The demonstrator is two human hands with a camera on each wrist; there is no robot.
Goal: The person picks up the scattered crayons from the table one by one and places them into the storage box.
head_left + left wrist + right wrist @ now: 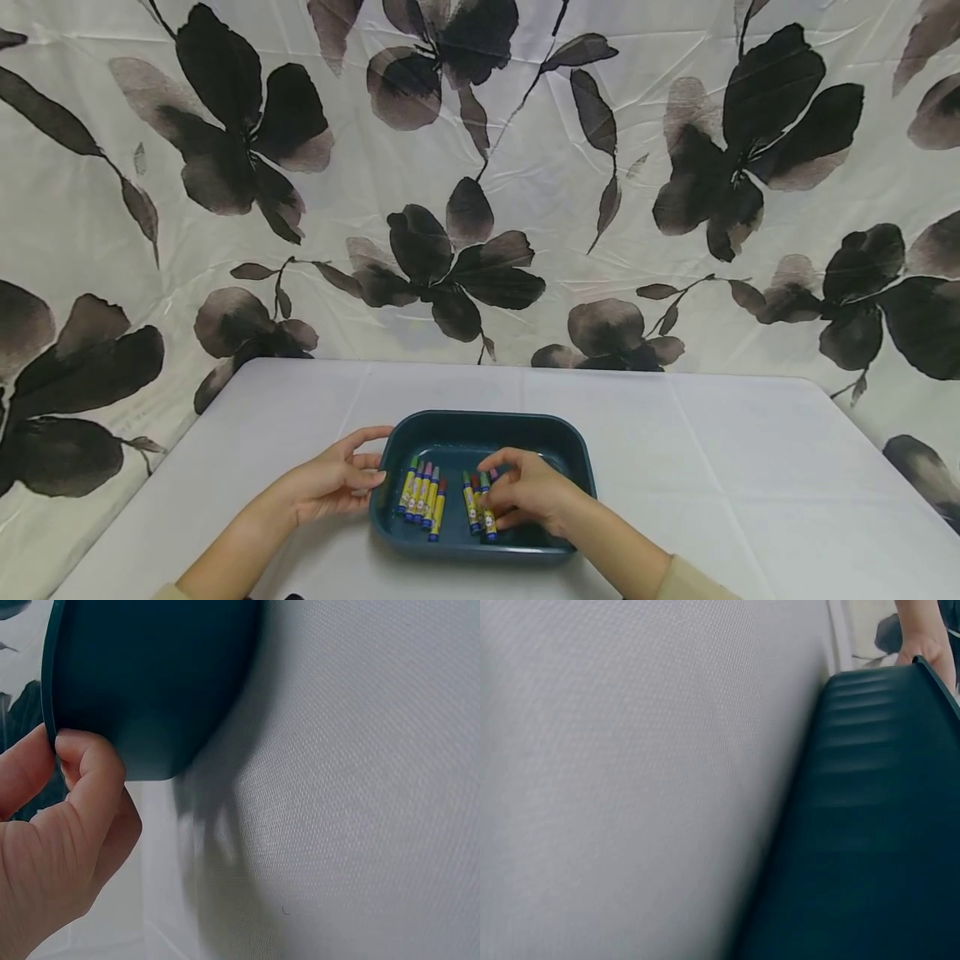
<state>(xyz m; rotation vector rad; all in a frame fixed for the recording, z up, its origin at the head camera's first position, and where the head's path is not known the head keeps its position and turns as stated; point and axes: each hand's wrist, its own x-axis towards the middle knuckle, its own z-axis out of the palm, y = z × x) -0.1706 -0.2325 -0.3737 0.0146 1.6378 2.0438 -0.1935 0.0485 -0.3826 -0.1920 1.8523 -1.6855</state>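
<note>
In the head view, a dark teal tray [525, 550] with rounded corners sits on the white-covered table. My left hand [330, 479] pinches its left rim; the left wrist view shows the thumb and fingers of that hand [67, 802] on either side of the rim. Inside lie yellow-wrapped crayons in two groups. The left group [422, 493] has several side by side, with green, purple, blue and red tips. My right hand [536, 492] reaches over the front edge, curled fingers gripping a green-tipped crayon [487, 512] in the right group. Its palm partly covers that group.
A white cloth [735, 483] covers the table, with a floral curtain [570, 208] hanging behind its far edge. The tray's ribbed outer wall [855, 795] fills the right side of the right wrist view. A small dark object [294, 597] shows at the bottom edge.
</note>
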